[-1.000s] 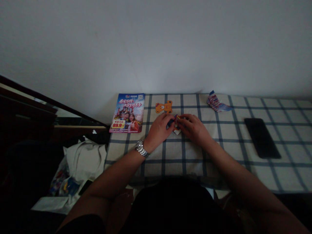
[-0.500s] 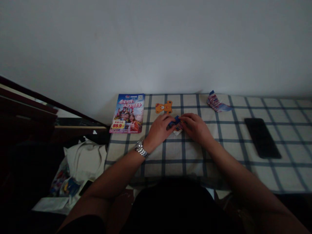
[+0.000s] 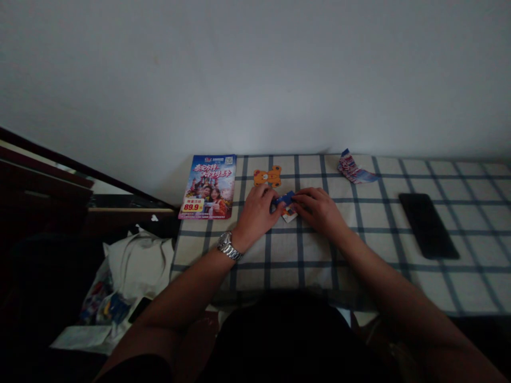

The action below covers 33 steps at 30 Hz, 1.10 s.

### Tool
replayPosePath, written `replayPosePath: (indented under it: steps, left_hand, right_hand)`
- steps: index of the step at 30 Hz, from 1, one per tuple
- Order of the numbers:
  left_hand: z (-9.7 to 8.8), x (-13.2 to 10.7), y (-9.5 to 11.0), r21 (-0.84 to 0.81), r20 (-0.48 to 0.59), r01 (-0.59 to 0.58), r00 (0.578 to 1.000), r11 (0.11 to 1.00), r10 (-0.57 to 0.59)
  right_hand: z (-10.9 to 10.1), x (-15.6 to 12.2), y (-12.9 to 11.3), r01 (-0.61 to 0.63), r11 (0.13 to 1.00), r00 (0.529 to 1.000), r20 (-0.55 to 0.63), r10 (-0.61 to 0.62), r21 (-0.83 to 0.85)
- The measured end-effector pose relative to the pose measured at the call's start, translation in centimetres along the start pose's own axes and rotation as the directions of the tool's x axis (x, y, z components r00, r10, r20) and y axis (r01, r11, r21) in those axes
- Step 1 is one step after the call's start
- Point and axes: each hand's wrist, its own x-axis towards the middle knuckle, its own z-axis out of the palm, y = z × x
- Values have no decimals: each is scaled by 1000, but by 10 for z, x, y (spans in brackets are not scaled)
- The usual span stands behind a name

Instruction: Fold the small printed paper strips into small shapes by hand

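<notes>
Where the checked tablecloth (image 3: pixel 279 250) runs up to the wall, the left hand (image 3: pixel 257 211) and the right hand (image 3: pixel 319 211) meet on a small folded paper (image 3: pixel 284 200) (blue on top, a pale corner below). The fingers of both are curled, pinching it low over the cloth. A bear cutout (image 3: pixel 268 176) lies just beyond, a flyer (image 3: pixel 208 186) to the left, a dark phone (image 3: pixel 428 225) well apart on the right.

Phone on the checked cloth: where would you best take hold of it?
Probably across its two long edges, from above. The phone lies flat on the cloth with nothing touching it, so both long sides are free.
</notes>
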Motion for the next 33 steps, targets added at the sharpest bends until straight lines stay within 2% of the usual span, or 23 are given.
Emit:
replayPosePath:
  steps: [10, 18, 21, 26, 30, 33]
  left_hand:
    - [0, 1, -5, 39, 54, -28, 998, 999, 26]
    - [5, 0, -4, -55, 49, -16, 999, 998, 19]
    - [4, 0, -3, -159, 65, 33, 998, 987, -23]
    - [2, 0, -3, -407, 50, 79, 997, 910, -65]
    - [2, 0, -4, -504, 40, 90, 996, 859, -81]
    - [4, 0, -6, -554, 35, 90, 996, 828, -85]
  right_hand:
    - [3, 2, 3, -67, 995, 998, -18, 68, 69]
    - [2, 2, 1, -124, 989, 990, -54, 128, 77]
    - [1, 2, 1, -140, 985, 987, -63, 147, 102]
    - [-7, 4, -1, -164, 960, 983, -39, 178, 226]
    - [-8, 2, -3, -232, 896, 964, -32, 264, 378]
    - [-6, 1, -4, -303, 768, 935, 20, 354, 564]
